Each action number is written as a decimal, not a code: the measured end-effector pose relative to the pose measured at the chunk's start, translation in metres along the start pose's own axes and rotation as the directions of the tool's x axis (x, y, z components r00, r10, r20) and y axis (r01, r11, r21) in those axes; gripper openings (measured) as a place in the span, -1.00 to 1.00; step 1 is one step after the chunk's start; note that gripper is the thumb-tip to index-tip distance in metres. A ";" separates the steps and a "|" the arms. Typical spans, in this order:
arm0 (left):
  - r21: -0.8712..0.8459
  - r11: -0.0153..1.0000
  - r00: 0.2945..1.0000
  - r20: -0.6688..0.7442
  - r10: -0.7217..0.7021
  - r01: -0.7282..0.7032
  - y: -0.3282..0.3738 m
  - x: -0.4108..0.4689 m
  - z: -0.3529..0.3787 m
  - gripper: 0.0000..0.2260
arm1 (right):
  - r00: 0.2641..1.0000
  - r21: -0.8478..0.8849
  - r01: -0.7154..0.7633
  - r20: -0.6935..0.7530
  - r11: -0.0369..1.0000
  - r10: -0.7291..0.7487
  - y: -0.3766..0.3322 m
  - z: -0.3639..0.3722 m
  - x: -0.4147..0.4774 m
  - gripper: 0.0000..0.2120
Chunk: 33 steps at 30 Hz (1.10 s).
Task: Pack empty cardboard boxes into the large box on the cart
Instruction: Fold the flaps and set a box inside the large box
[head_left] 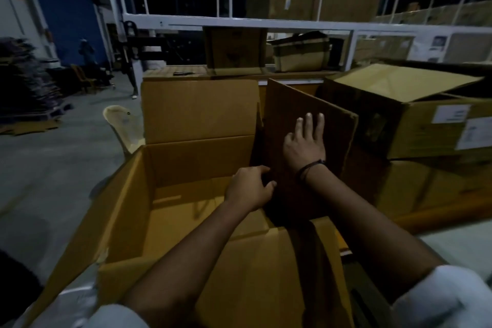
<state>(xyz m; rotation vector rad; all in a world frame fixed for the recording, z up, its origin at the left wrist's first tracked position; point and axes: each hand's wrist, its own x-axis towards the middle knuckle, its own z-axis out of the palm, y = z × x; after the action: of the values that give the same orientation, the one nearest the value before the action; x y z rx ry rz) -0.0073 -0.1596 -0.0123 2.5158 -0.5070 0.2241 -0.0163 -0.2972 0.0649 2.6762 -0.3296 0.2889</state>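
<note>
While seating carton (306, 114) in box (186, 160), left hand (249, 188) pinching edge, right hand (303, 146) pressing spread-fingered, likely needs pushing down next.

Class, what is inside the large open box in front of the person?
The large box shows bare floor at left. At right stands a dark cardboard panel, right hand flat on it, left hand gripping its edge. Anything behind it is hidden.
</note>
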 end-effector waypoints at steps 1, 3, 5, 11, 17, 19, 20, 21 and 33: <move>0.000 1.000 0.999 0.020 0.026 -0.026 0.008 0.005 0.011 -0.51 | 1.000 0.035 -0.013 0.017 0.999 0.012 0.010 0.013 -0.001 -0.53; 0.007 0.997 0.995 0.056 0.081 -0.082 0.024 0.012 0.031 -0.49 | 0.997 0.090 -0.016 0.076 0.996 0.009 0.026 0.040 -0.002 -0.53; 0.023 0.993 0.990 0.087 0.110 -0.113 0.039 0.016 0.047 -0.49 | 0.989 0.128 -0.012 0.148 0.992 -0.007 0.039 0.066 -0.004 -0.51; -0.015 0.987 0.976 0.151 0.158 -0.158 0.060 0.015 0.085 -0.58 | 0.937 0.523 -0.158 0.346 0.838 -0.039 0.055 0.131 -0.004 -0.51; -0.028 0.991 0.980 0.148 0.136 -0.133 0.055 0.018 0.100 -0.45 | 0.931 0.891 -0.283 0.344 0.356 -0.121 0.053 0.158 -0.020 -0.56; -0.030 0.991 0.979 0.158 0.130 -0.127 0.056 0.018 0.098 -0.43 | 0.947 0.884 -0.236 0.303 0.404 -0.110 0.052 0.156 -0.019 -0.60; -0.022 0.991 0.978 0.159 0.131 -0.130 0.056 0.017 0.097 -0.44 | 0.958 0.869 -0.198 0.270 0.453 -0.099 0.053 0.153 -0.019 -0.62; -0.011 0.991 0.978 0.158 0.133 -0.133 0.056 0.016 0.095 -0.44 | 0.970 0.843 -0.151 0.226 0.516 -0.085 0.053 0.150 -0.018 -0.66; 0.095 0.994 0.996 0.066 -0.062 0.056 -0.038 -0.078 0.006 -0.72 | 0.931 0.564 0.363 -0.251 0.742 -0.265 0.002 0.106 -0.096 -0.63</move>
<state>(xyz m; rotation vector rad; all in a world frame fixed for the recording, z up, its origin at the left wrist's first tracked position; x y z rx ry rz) -0.0636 -0.1098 -0.0565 2.6331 -0.4581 0.1421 -0.0921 -0.3276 -0.0524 3.2354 0.3376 0.5743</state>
